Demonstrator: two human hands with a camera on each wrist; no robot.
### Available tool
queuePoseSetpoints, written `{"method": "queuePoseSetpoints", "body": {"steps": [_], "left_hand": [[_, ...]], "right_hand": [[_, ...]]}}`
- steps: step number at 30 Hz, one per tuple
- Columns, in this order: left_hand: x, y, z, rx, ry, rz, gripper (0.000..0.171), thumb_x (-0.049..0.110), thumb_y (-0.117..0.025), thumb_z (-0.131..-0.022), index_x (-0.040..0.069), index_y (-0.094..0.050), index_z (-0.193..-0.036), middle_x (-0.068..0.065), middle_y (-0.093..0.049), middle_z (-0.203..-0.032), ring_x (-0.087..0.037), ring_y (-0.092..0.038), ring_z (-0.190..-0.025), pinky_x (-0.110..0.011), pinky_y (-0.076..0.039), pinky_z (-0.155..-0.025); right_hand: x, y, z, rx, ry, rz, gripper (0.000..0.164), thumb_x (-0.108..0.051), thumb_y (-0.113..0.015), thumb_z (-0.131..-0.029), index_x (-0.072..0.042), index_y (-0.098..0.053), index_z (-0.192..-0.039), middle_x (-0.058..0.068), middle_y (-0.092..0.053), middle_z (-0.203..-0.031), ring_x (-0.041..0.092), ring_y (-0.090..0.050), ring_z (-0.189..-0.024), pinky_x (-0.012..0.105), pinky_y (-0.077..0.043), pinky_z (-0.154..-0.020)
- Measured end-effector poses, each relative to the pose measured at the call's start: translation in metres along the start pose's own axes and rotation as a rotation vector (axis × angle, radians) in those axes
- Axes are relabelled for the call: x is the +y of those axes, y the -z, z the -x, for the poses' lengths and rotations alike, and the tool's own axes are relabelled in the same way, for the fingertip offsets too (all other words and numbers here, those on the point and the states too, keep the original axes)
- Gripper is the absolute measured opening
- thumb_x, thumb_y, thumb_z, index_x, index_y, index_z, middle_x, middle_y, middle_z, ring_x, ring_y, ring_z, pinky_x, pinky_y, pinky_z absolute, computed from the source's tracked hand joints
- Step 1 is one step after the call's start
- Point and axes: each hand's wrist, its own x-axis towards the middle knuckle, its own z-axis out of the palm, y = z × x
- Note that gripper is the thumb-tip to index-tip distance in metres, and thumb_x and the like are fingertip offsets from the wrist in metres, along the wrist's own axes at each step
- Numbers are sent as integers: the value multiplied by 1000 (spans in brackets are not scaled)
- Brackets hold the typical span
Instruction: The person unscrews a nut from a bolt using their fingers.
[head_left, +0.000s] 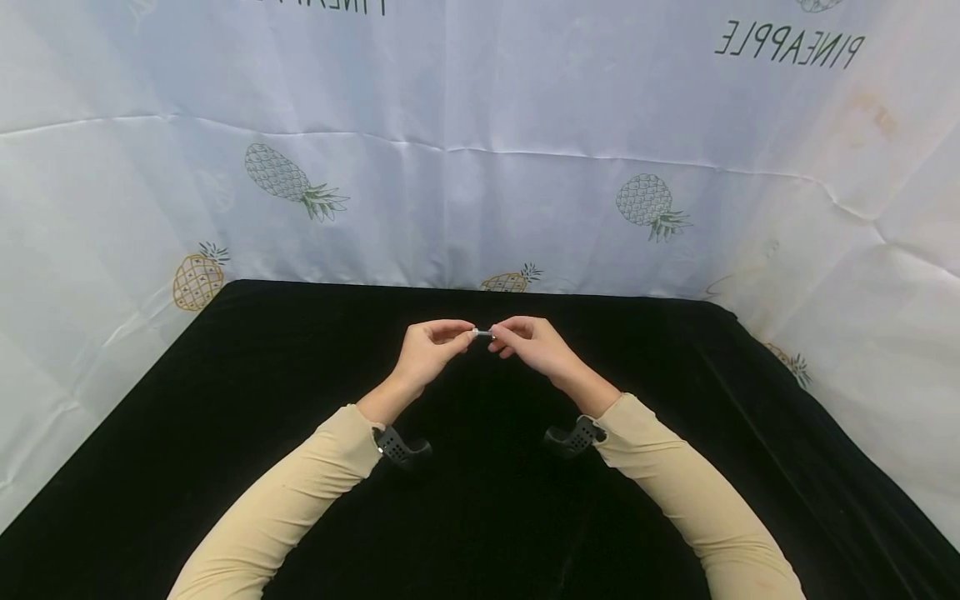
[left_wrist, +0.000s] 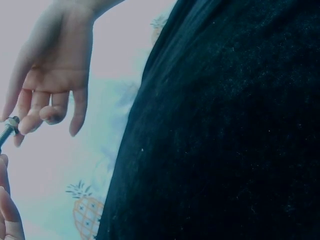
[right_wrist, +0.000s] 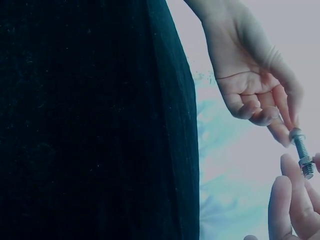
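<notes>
In the head view, both hands meet in front over the black cloth. Between them lies a small metal bolt (head_left: 484,333), held level. My left hand (head_left: 429,354) pinches its head between thumb and fingertips, as the right wrist view shows with the bolt (right_wrist: 301,146). A hex nut (right_wrist: 305,161) sits on the thread near the far end, with a short piece of thread past it. My right hand (head_left: 538,343) has its thumb and fingertips at the nut end, seen also in the left wrist view, where the right hand (left_wrist: 55,75) has its other fingers loosely bent.
A black cloth (head_left: 480,500) covers the table. A white curtain (head_left: 465,200) printed with pineapples hangs behind it and along both sides. Dark straps with cameras sit on both wrists, below beige sleeves (head_left: 300,492).
</notes>
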Motion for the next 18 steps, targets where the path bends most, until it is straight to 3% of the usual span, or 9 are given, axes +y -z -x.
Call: {"method": "queuePoseSetpoints", "body": {"steps": [4,8,14,18], "left_hand": [[-1,0,0,3,2,9,25,15,-65,-87,0,-67,-108,-18,-68,-107,-22,-68,-92,-28,-56,-82],[-2,0,-1,3,3,11,26,15,-65,-87,0,-67,-108,-18,-68,-107,-14,-68,-88,-27,-55,-81],[-2,0,-1,5,1,10,26,16,-65,-87,0,-67,-107,-17,-69,-106,-8,-67,-83,-27,-55,-82],[-2,1,-1,5,11,12,26,16,-65,-87,1,-67,-107,-17,-68,-107,-12,-67,-86,-27,-55,-83]], "right_hand": [[0,1,1,-4,60,-7,29,-21,-58,-92,-5,-58,-117,16,-64,-113,29,-60,-104,46,-46,-98],[-1,1,2,-13,81,-9,34,-20,-60,-91,-6,-54,-121,16,-59,-120,31,-57,-111,45,-46,-98],[-2,0,1,-20,-9,-30,33,-30,-54,-94,-7,-59,-117,18,-65,-112,39,-57,-110,52,-38,-104],[-2,1,2,-7,46,-6,28,-23,-57,-93,-6,-60,-115,17,-65,-111,34,-60,-105,47,-45,-99]]}}
